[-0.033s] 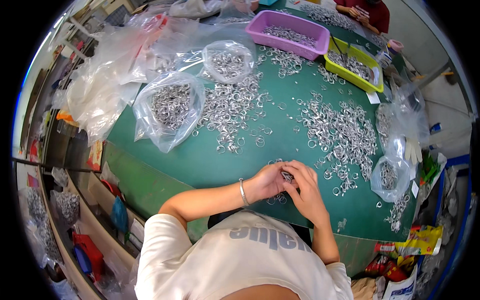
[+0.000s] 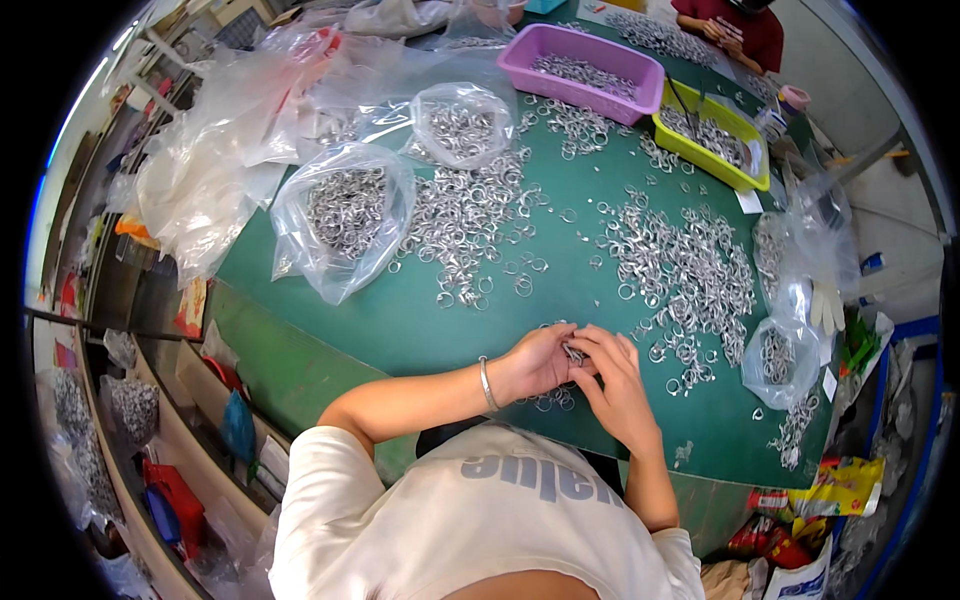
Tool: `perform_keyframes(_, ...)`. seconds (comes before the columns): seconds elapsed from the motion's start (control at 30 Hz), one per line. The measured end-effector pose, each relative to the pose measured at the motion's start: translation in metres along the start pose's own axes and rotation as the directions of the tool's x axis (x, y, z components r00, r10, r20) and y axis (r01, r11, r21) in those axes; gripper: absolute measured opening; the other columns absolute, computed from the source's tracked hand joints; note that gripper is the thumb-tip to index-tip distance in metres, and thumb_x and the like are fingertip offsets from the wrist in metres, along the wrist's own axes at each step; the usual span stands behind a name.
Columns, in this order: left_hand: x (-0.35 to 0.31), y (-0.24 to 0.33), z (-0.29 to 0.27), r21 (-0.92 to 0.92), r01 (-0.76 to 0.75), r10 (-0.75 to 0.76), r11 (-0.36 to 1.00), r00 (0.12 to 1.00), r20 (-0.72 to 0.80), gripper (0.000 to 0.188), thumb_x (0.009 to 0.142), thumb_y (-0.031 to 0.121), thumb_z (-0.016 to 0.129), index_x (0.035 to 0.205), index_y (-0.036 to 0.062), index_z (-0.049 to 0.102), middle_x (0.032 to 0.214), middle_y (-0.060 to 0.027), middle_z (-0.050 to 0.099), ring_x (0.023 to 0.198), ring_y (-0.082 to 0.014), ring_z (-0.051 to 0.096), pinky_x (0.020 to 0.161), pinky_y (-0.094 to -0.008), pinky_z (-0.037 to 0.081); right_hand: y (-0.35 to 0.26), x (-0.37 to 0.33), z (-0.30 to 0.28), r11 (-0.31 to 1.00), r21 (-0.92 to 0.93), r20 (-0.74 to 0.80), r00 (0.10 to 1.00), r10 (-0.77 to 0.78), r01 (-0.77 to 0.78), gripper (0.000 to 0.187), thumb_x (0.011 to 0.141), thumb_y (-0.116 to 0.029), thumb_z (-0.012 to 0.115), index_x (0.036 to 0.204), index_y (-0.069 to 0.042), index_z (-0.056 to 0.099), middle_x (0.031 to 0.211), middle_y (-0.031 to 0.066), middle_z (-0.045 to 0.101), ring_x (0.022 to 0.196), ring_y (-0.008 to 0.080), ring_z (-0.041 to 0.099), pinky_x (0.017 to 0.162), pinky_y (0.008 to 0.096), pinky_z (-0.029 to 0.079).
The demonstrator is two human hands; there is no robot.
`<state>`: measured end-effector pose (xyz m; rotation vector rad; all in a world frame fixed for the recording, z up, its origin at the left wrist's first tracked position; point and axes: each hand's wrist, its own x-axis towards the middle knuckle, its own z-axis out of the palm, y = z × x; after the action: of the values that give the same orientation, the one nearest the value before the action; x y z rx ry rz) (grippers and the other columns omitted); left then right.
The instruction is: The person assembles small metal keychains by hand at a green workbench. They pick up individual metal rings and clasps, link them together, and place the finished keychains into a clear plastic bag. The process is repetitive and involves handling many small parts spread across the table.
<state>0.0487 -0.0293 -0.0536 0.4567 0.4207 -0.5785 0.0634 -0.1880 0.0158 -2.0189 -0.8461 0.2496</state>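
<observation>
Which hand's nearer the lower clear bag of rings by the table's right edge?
Right. The right hand is left of the bag, with loose rings partly between; the left hand is farther left, beyond the right.

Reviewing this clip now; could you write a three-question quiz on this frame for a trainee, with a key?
1. True or false: something small and metal shows between the left hand and the right hand.
2. Which tray stands just to the right of the purple tray?
A) a red tray
B) a yellow-green tray
C) a white tray
3. Fill in the gap: the bracelet is worn on the ____ wrist.

Key: 1. True. 2. B. 3. left.
</observation>
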Motion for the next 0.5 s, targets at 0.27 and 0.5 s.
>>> perform_keyframes(0.27,0.005,0.176,0.023,-0.059,-0.625,0.613,0.779,0.777,-0.144,0.028,0.095,0.014,0.038,0.113,-0.0072,0.04,0.107,-0.021,0.055,0.094,-0.0312,0.059,0.089,-0.0437,0.049,0.014,-0.003,-0.007,0.983,0.175,-0.171,0.981,0.09,-0.06,0.018,0.083,-0.001,0.06,0.1,0.002,0.061,0.101,0.0131,0.062,0.092,0.0241,0.061,0.083,0.0311,0.046)
perform_keyframes(0.5,-0.017,0.166,-0.007,0.516,-0.568,0.689,0.641,0.722,-0.061,0.045,0.096,0.016,0.045,0.132,-0.0076,0.033,0.116,-0.0208,0.056,0.106,-0.0278,0.059,0.092,-0.0355,0.049,0.03,-0.009,-0.003,0.974,0.192,-0.118,0.983,0.144,-0.12,0.015,0.085,0.0,0.057,0.098,0.004,0.062,0.092,0.011,0.065,0.083,0.0165,0.06,0.075,0.0266,0.046)
